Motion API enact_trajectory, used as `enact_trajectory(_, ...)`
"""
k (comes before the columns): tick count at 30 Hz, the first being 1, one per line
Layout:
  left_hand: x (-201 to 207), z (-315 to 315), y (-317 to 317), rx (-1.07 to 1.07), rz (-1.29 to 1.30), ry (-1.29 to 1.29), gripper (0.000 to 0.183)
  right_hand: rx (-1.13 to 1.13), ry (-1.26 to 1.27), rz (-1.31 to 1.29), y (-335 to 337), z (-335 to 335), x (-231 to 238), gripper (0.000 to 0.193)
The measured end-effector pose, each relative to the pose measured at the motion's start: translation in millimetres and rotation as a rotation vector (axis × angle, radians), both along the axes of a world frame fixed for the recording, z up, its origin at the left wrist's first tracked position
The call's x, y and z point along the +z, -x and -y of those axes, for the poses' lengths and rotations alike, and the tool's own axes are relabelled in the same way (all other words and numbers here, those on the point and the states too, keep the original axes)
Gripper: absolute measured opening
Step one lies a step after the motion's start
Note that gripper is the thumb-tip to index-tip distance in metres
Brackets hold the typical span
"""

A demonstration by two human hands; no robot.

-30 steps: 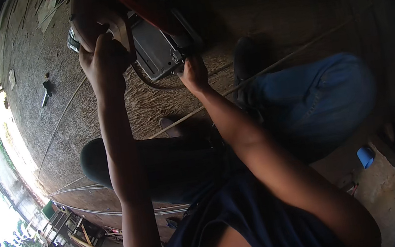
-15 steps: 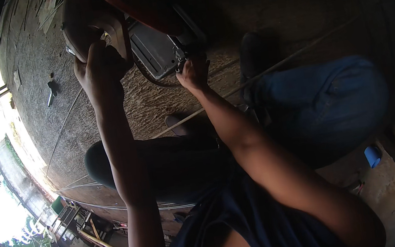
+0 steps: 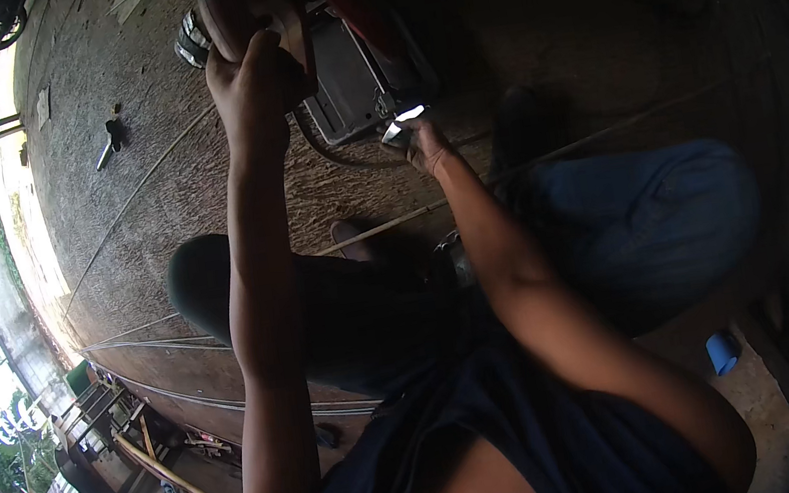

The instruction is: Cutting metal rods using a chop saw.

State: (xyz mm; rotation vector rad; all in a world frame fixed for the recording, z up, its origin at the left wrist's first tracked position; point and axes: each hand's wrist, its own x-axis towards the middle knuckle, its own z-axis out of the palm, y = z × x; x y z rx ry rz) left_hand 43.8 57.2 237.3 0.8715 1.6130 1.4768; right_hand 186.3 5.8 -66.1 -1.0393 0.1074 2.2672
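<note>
In front of me stands what looks like a cut-off saw, with a dark flat base (image 3: pixel 349 102) and a red curved part (image 3: pixel 351 5) above it. My left hand (image 3: pixel 254 90) is closed around the saw's loop-shaped handle (image 3: pixel 293 39). My right hand (image 3: pixel 426 148) is pinched on a small bright metal piece (image 3: pixel 405 126) at the near end of the base. Whether that piece is loose or part of the saw's clamp, I cannot tell. The far part of the saw is cut off by the picture's upper edge.
A dark tool with a pale tip (image 3: pixel 110 143) lies on the rough floor to the left. Thin rods (image 3: pixel 142 206) stretch across the floor, one close to my knees. A blue cup (image 3: pixel 722 354) is at the lower right. Wooden furniture (image 3: pixel 96 420) stands at the lower left.
The view has shifted, so the saw and both hands appear farther right. A bright metal surface now shows at my right fingers. My left hand keeps its hold on the handle.
</note>
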Motion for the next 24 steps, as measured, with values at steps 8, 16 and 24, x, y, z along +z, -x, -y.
enact_trajectory(8,-1.7,-2.7,3.4,-0.006,0.037,-0.017,0.024,0.327,-0.08,1.332,12.0,-51.3,39.0,0.064)
enact_trajectory(16,-3.4,-1.0,5.9,-0.007,-0.021,0.007,0.016,0.107,-0.212,1.621,15.8,-61.5,26.9,0.04)
enact_trajectory(24,-8.0,1.2,5.9,0.033,-0.036,0.047,0.016,0.28,-0.67,1.757,10.5,-66.2,-29.1,0.039)
